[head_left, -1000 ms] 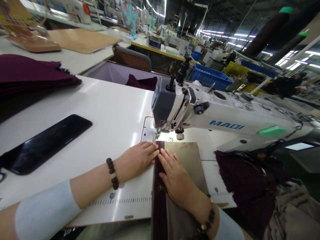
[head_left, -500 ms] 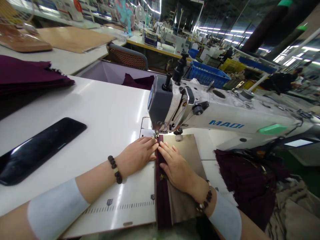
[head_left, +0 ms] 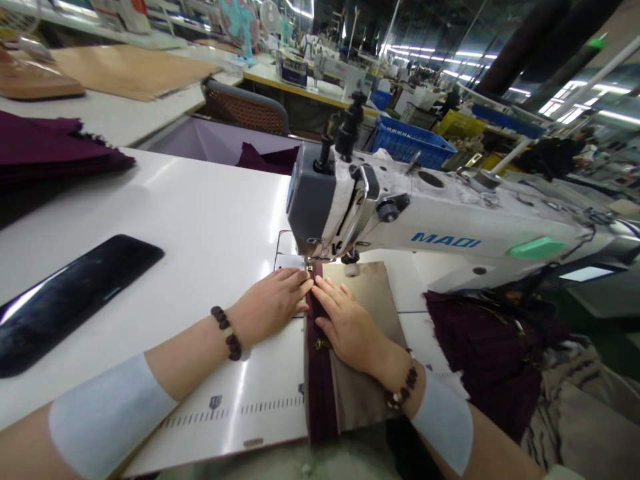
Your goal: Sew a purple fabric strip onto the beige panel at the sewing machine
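Note:
A white MAQI sewing machine [head_left: 440, 220] stands on the white table [head_left: 200, 220]. Under its needle lies a dark maroon zipper strip [head_left: 316, 373] along the left edge of a taupe fabric piece [head_left: 367, 293]. My left hand [head_left: 267, 303] rests flat on the table, fingertips against the strip's left side just before the presser foot. My right hand [head_left: 347, 327] lies flat on the taupe fabric and the strip, fingers pointing at the needle. Both wrists wear dark bead bracelets and pale blue sleeves.
A black phone [head_left: 70, 297] lies at the left. A stack of maroon fabric [head_left: 50, 150] sits far left, more maroon pieces [head_left: 485, 340] hang right of the machine. A ruler scale [head_left: 240, 403] marks the table's front. A blue crate [head_left: 410, 143] and other workstations stand behind.
The fabric and zipper strip have advanced away from me under the needle, both hands moving forward with them; more of the ruler scale shows at the front edge.

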Available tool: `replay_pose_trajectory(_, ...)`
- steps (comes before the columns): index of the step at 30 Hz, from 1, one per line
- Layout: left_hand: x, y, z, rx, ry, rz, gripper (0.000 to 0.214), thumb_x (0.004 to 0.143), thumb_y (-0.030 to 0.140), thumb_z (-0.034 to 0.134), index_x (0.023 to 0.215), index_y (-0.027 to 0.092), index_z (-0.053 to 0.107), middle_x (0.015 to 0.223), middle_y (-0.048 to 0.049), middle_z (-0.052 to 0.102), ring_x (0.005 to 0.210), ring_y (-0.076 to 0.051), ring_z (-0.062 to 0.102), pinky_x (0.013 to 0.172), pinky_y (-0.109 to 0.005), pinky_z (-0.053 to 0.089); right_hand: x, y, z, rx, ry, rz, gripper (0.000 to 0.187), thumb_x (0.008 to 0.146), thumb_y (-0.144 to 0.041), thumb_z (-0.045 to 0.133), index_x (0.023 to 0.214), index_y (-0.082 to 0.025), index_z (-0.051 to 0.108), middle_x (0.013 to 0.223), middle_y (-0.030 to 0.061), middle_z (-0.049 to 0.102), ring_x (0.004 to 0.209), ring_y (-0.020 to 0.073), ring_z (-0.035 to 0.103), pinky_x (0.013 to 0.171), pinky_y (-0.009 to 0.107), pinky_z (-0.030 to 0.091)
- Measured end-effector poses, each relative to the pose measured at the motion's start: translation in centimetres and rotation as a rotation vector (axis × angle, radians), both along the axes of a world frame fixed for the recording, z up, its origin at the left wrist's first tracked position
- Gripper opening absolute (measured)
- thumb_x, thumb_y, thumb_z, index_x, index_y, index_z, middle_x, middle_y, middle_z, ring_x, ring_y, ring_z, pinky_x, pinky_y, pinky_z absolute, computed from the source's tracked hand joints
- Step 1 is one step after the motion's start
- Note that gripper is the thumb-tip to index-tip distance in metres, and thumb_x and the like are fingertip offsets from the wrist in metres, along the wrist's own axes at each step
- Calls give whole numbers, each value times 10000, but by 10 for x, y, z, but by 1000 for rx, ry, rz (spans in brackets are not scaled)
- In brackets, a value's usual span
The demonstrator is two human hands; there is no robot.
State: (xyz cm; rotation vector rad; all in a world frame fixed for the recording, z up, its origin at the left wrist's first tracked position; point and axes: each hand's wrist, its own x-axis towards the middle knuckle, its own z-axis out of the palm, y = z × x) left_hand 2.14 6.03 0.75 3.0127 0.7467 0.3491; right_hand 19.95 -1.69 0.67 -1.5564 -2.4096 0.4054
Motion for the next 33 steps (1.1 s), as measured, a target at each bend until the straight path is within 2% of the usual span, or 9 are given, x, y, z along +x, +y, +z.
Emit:
replay_pose_trajectory(4, -7, -14, 12, 34, 64, -49, 303, 861, 236, 548, 1109, 63, 563, 1075, -136, 594, 1011, -247, 538, 904, -383, 444, 1, 0, 1, 1, 10, -4, 493, 869, -166, 403, 1353, -91, 352, 1441, 96, 293, 1345, 209, 231, 1106, 436, 226)
replay_pose_trajectory(8, -19, -62, 26, -8, 8, -176, 238, 872, 228, 522, 1065, 106, 591, 1086, -106, 608, 994, -234, 545, 896, -382, 455, 1, 0, 2, 1, 18, -9, 462, 880, -182, 420, 1327, -73, 389, 1444, 116, 280, 1340, 228, 244, 1103, 434, 218)
replay_pose_trajectory(11, -22, -103, 23, -53, -141, -228, 243, 928, 203, 404, 1051, 114, 594, 1092, -80, 622, 1000, -196, 551, 944, -352, 432, 2, 0, 3, 0, 10, -12, 460, 882, -178, 425, 1327, -72, 388, 1447, 114, 274, 1340, 226, 241, 1106, 431, 206)
replay_pose_trajectory(14, -18, -125, 13, -47, -237, -220, 253, 938, 164, 371, 1023, 111, 603, 1032, -54, 651, 941, -173, 573, 942, -333, 438, 2, -1, 4, 0, -3, -2, 459, 888, -180, 414, 1334, -77, 379, 1440, 112, 291, 1341, 221, 237, 1108, 432, 198)
replay_pose_trajectory(17, -13, -129, 8, -2, -302, -246, 276, 937, 130, 348, 992, 86, 614, 988, -65, 665, 910, -177, 582, 908, -318, 465, 2, -1, 6, 8, -1, 2, 459, 883, -183, 427, 1329, -83, 387, 1433, 118, 304, 1336, 224, 248, 1104, 426, 212)
replay_pose_trajectory(21, -11, -123, 14, 49, -329, -275, 351, 938, 94, 280, 940, 71, 629, 915, -82, 676, 867, -182, 595, 860, -319, 498, -1, 2, 7, 33, -45, 0, 430, 888, -196, 437, 1304, -90, 415, 1405, 137, 350, 1315, 236, 289, 1085, 484, 219)
replay_pose_trajectory(26, -11, -125, 18, 13, -352, -216, 419, 949, 109, 226, 873, 88, 637, 847, -72, 675, 806, -166, 604, 779, -275, 527, -3, 6, 6, 125, -32, 11, 350, 878, -200, 465, 1210, -95, 496, 1330, 137, 443, 1286, 239, 331, 1093, 481, 194)
replay_pose_trajectory(29, -11, -130, 14, 22, -384, -189, 405, 948, 113, 232, 893, 90, 632, 857, -74, 673, 829, -171, 602, 797, -288, 524, -3, 7, 4, 100, 1, -13, 377, 879, -199, 456, 1238, -88, 468, 1350, 131, 419, 1277, 227, 342, 1092, 444, 228)
replay_pose_trajectory(33, -11, -132, 9, 16, -409, -147, 375, 943, 110, 256, 903, 79, 628, 871, -87, 668, 863, -179, 594, 822, -293, 518, -1, 8, 0, 73, -27, -11, 457, 885, -197, 418, 1322, -73, 378, 1417, 135, 328, 1322, 220, 271, 1100, 448, 213)
